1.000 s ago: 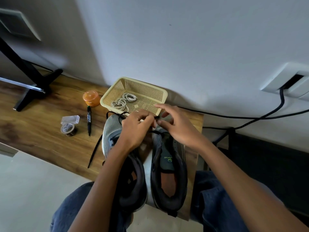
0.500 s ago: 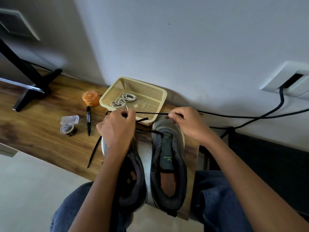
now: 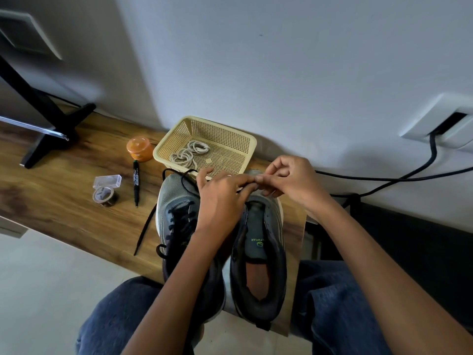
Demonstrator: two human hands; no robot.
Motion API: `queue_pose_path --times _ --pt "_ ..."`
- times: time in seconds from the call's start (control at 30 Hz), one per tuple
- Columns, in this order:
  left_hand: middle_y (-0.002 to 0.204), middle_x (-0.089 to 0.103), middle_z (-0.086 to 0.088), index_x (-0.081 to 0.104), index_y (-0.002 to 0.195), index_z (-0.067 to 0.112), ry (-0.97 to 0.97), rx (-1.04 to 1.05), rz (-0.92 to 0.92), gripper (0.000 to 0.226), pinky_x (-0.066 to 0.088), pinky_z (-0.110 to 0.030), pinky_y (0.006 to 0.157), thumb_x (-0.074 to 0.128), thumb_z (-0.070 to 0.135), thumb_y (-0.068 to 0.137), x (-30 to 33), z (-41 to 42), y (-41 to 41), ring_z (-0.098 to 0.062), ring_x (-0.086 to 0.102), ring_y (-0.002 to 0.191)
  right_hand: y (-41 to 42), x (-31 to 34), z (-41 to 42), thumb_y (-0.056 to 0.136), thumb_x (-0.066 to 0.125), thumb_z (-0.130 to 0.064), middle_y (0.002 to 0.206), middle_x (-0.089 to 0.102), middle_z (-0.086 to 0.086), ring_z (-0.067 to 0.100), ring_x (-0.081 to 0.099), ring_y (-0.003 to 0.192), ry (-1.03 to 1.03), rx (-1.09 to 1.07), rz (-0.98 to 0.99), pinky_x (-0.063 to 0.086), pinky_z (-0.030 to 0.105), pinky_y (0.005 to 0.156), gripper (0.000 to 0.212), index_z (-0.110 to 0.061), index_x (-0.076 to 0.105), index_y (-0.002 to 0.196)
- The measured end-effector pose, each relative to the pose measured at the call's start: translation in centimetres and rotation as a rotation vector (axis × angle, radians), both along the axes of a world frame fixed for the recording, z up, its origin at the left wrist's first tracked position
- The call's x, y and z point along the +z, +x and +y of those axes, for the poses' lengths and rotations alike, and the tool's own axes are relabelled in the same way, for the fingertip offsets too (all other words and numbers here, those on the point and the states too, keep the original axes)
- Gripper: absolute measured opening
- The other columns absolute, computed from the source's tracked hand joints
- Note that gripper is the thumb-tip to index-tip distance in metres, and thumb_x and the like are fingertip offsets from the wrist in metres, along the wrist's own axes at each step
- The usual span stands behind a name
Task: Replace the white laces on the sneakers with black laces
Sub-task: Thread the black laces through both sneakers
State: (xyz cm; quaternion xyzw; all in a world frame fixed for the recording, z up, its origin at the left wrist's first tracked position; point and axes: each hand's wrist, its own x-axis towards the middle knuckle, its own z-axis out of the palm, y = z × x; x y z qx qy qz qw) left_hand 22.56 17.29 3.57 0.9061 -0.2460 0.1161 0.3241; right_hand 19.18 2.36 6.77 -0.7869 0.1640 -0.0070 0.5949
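Both hands meet over the toe of the right sneaker (image 3: 258, 242): left hand (image 3: 220, 201) and right hand (image 3: 291, 180) have fingertips touching, curled and apparently pinching the black lace (image 3: 240, 191), of which only a short dark bit shows under the fingers. Half a second ago the hands were spread apart with the lace pulled taut between them; now they have come back together at the lowest eyelets, so the slack looks drawn through and the next crossing or threading is likely starting. Which eyelet is being fed, cannot tell, fingers hide it.

Right sneaker sits at 6 o'clock of the hands, tongue exposed, upper eyelets bare, so lacing here is only begun. Left sneaker (image 3: 179, 216), at 8 o'clock, already carries black lacing, its loose end (image 3: 144, 228) trailing off toward 7 o'clock on the wooden bench (image 3: 64, 201).

White laces (image 3: 190, 155) lie coiled in the yellow basket (image 3: 245, 142) at 12 o'clock, so removal looks done. Marker (image 3: 136, 183), tape roll (image 3: 103, 196) and orange tub (image 3: 139, 149) sit around 9 to 10 o'clock, untouched.

Roughly halfway by my estimate.
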Motion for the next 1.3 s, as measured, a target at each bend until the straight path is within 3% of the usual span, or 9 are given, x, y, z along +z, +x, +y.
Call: queue_pose_path --times 0.13,0.23,0.3,0.37,0.53,0.7,0.93,1.3 --pt "0.088 0.072 0.012 0.073 0.101 0.037 0.042 0.084 0.088 0.016 0.012 -0.028 0.097 0.061 0.04 0.091 0.0 0.2 -0.1 -0.01 0.055 0.094 -0.7 0.0 -0.2 0.082 0.072 -0.037 0.072 0.071 0.007 0.015 0.069 0.062 -0.175 0.077 0.221 0.057 0.027 0.059 0.035 -0.003 0.064 0.086" --pt "0.097 0.07 0.014 0.075 0.098 0.035 0.079 0.092 0.187 0.014 0.021 -0.04 0.105 0.065 0.04 0.088 -0.3 0.2 -0.2 -0.011 0.051 0.104 -1.4 -0.1 0.4 0.073 0.078 -0.045 0.078 0.07 0.006 0.016 0.066 0.069 -0.448 0.22 0.414 0.051 0.03 0.062 0.043 -0.005 0.065 0.084" --pt "0.097 0.07 0.015 0.076 0.094 0.036 0.088 0.076 0.224 0.012 0.025 -0.044 0.104 0.068 0.039 0.085 -0.5 0.1 -0.3 -0.011 0.052 0.105 -1.5 -0.3 1.1 0.066 0.083 -0.047 0.08 0.068 0.005 0.016 0.061 0.071 -0.57 0.239 0.453 0.044 0.028 0.057 0.047 -0.008 0.064 0.085" --pt "0.094 0.07 0.017 0.075 0.092 0.039 0.133 0.061 0.238 0.011 0.02 -0.038 0.101 0.069 0.041 0.084 -0.7 -0.2 -0.8 -0.008 0.052 0.103 -1.6 -0.6 1.6 0.065 0.084 -0.04 0.084 0.067 0.005 0.018 0.062 0.077 -0.612 0.203 0.467 0.047 0.03 0.06 0.044 -0.009 0.063 0.089" --pt "0.08 0.069 0.018 0.073 0.086 0.041 0.182 0.063 0.21 0.009 0.013 -0.03 0.091 0.068 0.046 0.082 -0.9 -0.9 -1.5 -0.003 0.05 0.098 -2.0 -0.9 0.7 0.074 0.075 -0.013 0.082 0.07 0.007 0.018 0.067 0.076 -0.421 0.089 0.476 0.055 0.033 0.071 0.006 -0.011 0.07 0.077" --pt "0.091 0.068 0.012 0.072 0.088 0.035 0.379 0.049 0.16 0.011 0.009 -0.037 0.101 0.063 0.04 0.085 -1.1 -1.3 -1.9 -0.012 0.044 0.108 -1.9 -1.5 -0.3 0.079 0.068 0.005 0.074 0.068 0.01 0.013 0.06 0.058 -0.112 -0.005 0.515 0.049 0.018 0.047 0.012 -0.006 0.071 0.08" --pt "0.091 0.067 0.007 0.073 0.09 0.029 0.461 0.047 0.16 0.013 -0.002 -0.041 0.108 0.062 0.027 0.084 -0.7 -1.8 -2.5 -0.016 0.042 0.116 -1.7 -1.6 -0.3 0.081 0.067 0.004 0.077 0.067 0.011 0.013 0.06 0.058 -0.098 -0.011 0.517 0.044 0.016 0.042 0.012 0.0 0.072 0.09" --pt "0.084 0.064 0.012 0.073 0.082 0.029 0.337 0.059 0.188 0.01 0.006 -0.036 0.101 0.064 0.034 0.085 -1.7 -1.7 -2.4 -0.01 0.042 0.11 -1.8 -1.4 -0.3 0.08 0.066 0.006 0.067 0.064 0.009 0.007 0.055 0.044 -0.068 -0.023 0.502 0.039 0.013 0.037 0.012 0.003 0.072 0.09"
